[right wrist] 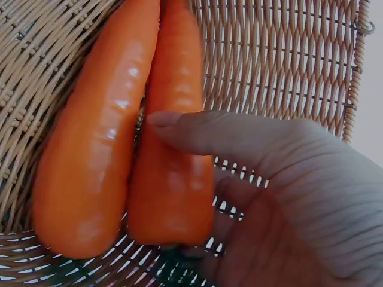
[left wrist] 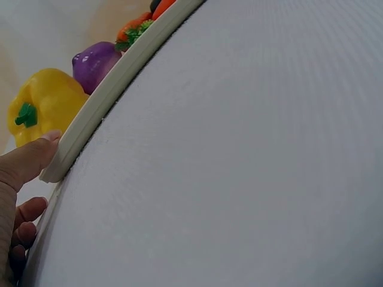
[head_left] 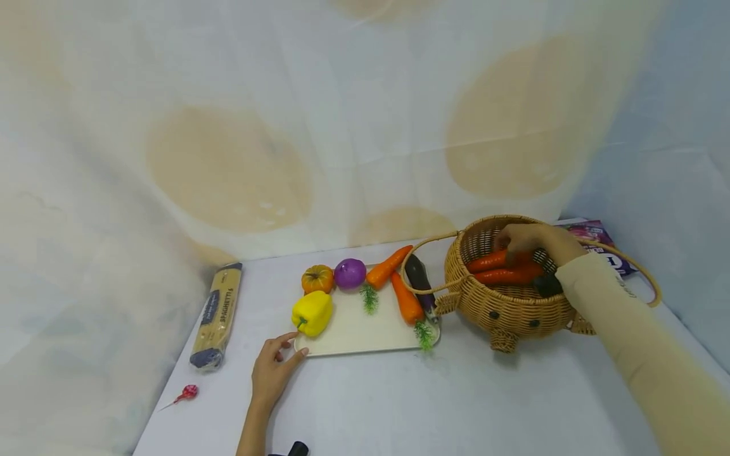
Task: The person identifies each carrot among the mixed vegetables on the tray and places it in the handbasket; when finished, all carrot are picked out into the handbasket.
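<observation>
My right hand (head_left: pixel 520 240) reaches inside a wicker basket (head_left: pixel 476 301) with an animal face. Its thumb lies across one carrot (right wrist: pixel 173 209), with the other fingers round the far side, partly hidden. A second carrot (right wrist: pixel 90 173) lies right beside it. My left hand (head_left: pixel 274 367) holds the front left corner of a cream tray (head_left: pixel 353 332), thumb at the front rim and forefinger at the left side. On the tray sit a yellow bell pepper (head_left: pixel 312 313), an orange pumpkin (head_left: pixel 317 278), a purple onion (head_left: pixel 350 273), two carrots (head_left: pixel 407 301) with green tops, and an eggplant (head_left: pixel 419 278).
A spaghetti packet (head_left: pixel 219 313) lies at the left, with a red lollipop (head_left: pixel 188 392) nearer the front. Dark green produce (head_left: pixel 547 285) shows inside the basket. Behind the basket is a purple packet (head_left: pixel 593 234). The basket's loop handles (head_left: pixel 422 239) stick out on both sides, one over the tray.
</observation>
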Demonstrator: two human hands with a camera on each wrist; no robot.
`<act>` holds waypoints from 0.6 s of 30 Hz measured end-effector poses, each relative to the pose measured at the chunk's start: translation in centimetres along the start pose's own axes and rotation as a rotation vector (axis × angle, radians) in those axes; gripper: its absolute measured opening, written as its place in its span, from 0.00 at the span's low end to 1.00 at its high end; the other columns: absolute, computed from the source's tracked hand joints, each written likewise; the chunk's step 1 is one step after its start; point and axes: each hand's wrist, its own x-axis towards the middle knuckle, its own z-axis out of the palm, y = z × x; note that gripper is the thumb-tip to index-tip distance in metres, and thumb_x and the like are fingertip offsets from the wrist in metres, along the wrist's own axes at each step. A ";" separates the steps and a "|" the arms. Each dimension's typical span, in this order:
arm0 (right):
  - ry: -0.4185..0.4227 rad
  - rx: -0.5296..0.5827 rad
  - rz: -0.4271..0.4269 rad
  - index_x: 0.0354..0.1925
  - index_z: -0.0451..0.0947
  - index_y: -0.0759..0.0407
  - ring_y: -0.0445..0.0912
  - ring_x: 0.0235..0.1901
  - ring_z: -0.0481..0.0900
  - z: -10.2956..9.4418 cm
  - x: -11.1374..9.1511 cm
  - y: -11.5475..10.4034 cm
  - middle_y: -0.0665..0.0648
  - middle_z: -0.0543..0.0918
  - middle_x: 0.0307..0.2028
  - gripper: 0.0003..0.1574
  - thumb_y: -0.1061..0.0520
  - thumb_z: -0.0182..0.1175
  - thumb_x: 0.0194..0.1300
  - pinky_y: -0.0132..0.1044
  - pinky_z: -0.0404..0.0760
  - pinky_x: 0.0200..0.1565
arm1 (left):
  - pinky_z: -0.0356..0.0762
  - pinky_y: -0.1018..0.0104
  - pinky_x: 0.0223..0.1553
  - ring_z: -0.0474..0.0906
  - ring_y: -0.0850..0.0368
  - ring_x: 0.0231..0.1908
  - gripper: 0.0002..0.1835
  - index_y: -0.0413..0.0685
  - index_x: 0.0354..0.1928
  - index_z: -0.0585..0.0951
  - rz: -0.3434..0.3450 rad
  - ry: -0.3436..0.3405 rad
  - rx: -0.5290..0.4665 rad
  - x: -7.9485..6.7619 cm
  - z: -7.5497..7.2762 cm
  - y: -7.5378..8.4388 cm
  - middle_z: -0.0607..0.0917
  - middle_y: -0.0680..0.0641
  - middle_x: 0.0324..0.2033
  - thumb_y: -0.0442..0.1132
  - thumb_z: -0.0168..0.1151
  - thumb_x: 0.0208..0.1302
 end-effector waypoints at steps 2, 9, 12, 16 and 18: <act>-0.017 -0.010 0.008 0.46 0.77 0.71 0.54 0.43 0.77 0.1 -0.1 0.2 0.66 0.81 0.45 0.21 0.66 0.66 0.53 0.50 0.78 0.46 | 0.62 0.65 0.36 0.66 0.57 0.35 0.24 0.60 0.56 0.83 0.009 0.004 -0.008 0.0 0.2 -0.1 0.79 0.50 0.41 0.51 0.74 0.57; -0.040 -0.004 0.019 0.51 0.75 0.76 0.67 0.51 0.76 -0.3 0.1 0.6 0.73 0.78 0.49 0.22 0.66 0.62 0.59 0.57 0.78 0.51 | 0.63 0.65 0.37 0.66 0.57 0.35 0.24 0.61 0.55 0.83 0.011 0.010 -0.012 0.7 0.6 0.2 0.79 0.50 0.41 0.52 0.74 0.56; -0.032 0.004 0.032 0.52 0.74 0.76 0.63 0.48 0.77 -0.5 0.2 0.8 0.73 0.78 0.49 0.22 0.66 0.61 0.60 0.54 0.79 0.48 | 0.63 0.64 0.38 0.67 0.57 0.36 0.24 0.61 0.56 0.83 0.008 0.001 -0.011 1.1 0.8 0.5 0.79 0.50 0.42 0.53 0.73 0.56; -0.017 0.004 0.029 0.53 0.75 0.76 0.54 0.40 0.78 -1.0 0.4 0.6 0.69 0.80 0.47 0.23 0.65 0.61 0.60 0.50 0.79 0.43 | 0.63 0.63 0.38 0.67 0.56 0.36 0.25 0.61 0.56 0.83 0.003 -0.007 -0.018 1.5 1.1 0.7 0.80 0.50 0.42 0.54 0.73 0.56; -0.016 -0.009 0.015 0.53 0.75 0.76 0.52 0.40 0.78 -1.6 0.2 0.0 0.69 0.80 0.48 0.24 0.64 0.61 0.60 0.51 0.80 0.44 | 0.63 0.63 0.38 0.67 0.56 0.36 0.24 0.61 0.56 0.83 0.003 -0.008 -0.020 1.6 1.3 0.7 0.80 0.50 0.42 0.54 0.73 0.57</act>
